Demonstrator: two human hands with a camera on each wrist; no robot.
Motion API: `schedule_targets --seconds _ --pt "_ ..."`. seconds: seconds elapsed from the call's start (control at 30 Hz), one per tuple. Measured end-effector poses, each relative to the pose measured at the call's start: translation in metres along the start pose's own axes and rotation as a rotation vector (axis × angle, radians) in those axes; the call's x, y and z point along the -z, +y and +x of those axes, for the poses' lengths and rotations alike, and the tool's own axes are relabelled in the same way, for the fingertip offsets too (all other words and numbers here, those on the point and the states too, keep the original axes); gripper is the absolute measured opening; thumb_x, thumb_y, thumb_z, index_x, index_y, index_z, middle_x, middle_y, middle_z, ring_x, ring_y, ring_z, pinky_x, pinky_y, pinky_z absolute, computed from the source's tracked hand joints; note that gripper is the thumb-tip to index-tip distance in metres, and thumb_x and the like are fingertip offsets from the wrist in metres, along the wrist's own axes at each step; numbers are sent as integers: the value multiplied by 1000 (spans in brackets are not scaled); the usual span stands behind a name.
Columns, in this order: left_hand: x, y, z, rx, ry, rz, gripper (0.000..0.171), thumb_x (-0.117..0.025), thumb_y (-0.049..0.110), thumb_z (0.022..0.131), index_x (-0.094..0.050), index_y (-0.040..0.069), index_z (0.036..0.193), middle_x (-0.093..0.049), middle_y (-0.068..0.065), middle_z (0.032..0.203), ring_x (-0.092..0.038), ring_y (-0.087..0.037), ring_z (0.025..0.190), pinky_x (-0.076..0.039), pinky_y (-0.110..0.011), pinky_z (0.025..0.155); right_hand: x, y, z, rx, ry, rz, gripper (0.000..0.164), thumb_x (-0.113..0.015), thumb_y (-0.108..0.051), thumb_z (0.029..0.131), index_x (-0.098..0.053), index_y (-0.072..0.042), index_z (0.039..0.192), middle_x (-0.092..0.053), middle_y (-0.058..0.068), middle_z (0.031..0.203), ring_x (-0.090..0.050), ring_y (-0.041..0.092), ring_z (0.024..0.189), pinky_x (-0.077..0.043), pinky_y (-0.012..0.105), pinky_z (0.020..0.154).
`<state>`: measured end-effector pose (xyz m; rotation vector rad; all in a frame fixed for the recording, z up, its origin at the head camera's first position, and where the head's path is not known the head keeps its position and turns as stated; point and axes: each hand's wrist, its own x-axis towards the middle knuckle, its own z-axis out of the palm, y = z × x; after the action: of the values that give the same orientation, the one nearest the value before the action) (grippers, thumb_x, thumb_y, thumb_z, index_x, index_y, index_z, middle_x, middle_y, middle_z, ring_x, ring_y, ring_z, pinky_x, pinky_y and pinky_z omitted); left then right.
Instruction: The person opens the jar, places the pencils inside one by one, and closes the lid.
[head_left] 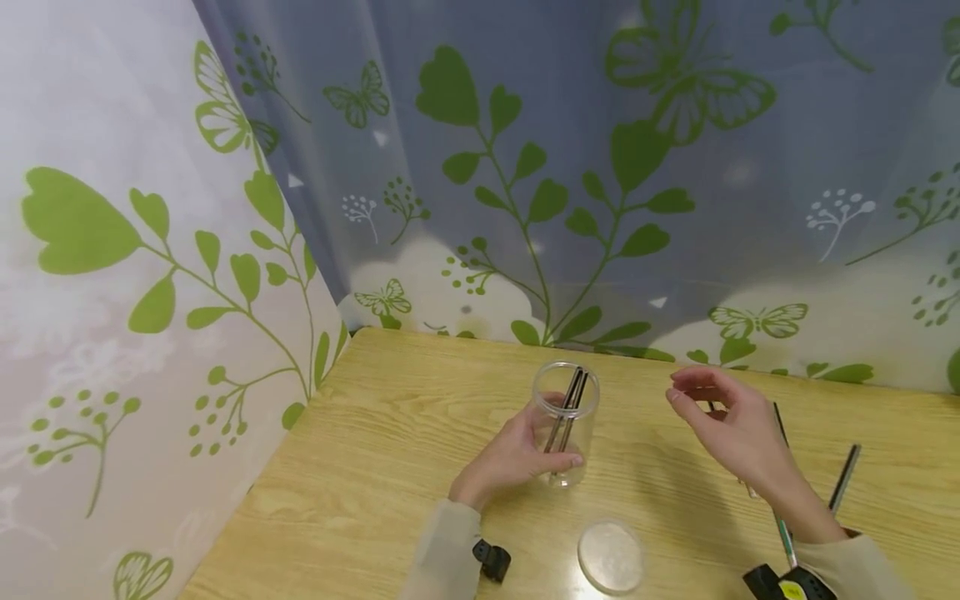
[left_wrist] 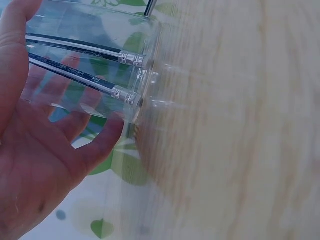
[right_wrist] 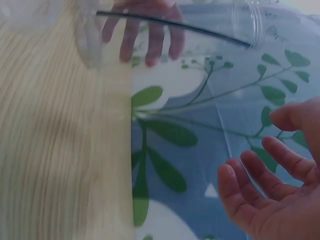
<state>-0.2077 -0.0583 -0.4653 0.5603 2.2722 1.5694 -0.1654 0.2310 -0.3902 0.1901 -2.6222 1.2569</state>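
A clear jar (head_left: pixel 585 433) stands on the wooden table with two dark pencils (left_wrist: pixel 75 72) leaning inside it. In the left wrist view their silver ferrules point down at the jar's base. My left hand (head_left: pixel 517 454) grips the jar from its left side, thumb across the front and fingers behind the wall. To the right of the jar, my right hand (head_left: pixel 738 425) hovers above the table with bent, parted fingers and nothing between them. Under and beside that hand lie more pencils (head_left: pixel 845 479), partly hidden by the hand and forearm.
A round clear lid (head_left: pixel 611 557) lies flat on the table (head_left: pixel 360 442) in front of the jar. A curtain (head_left: pixel 525 192) with leaves and butterflies hangs along the back edge, and a patterned sheet (head_left: pixel 135 333) covers the left side. A black wrist camera sits on each sleeve.
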Motion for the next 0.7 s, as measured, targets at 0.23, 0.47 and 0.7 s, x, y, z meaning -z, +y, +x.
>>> schedule_targets --seconds 0.23,0.47,0.7 --pt "1 -1 0 0 -19 -37 77 -84 34 86 -40 44 148 -55 -2 152 -39 -31 149 -25 -69 119 14 38 -4 -29 29 -127 30 -65 -31 101 -66 -10 123 -69 12 116 -46 -26 88 -51 17 66" --pt "2 0 0 11 -22 -46 76 -84 35 86 -40 46 147 -55 -1 153 -40 -31 148 -25 -69 119 29 77 -7 -148 -65 -258 41 -59 -36 103 -63 -3 127 -69 23 117 -66 17 90 -52 34 65" --pt "1 -1 1 0 -31 -45 74 -84 34 86 -41 47 145 -55 0 152 -42 -29 147 -27 -68 119 42 109 -11 -140 -129 -383 35 -64 -25 100 -65 5 117 -72 25 103 -71 36 84 -54 42 62"
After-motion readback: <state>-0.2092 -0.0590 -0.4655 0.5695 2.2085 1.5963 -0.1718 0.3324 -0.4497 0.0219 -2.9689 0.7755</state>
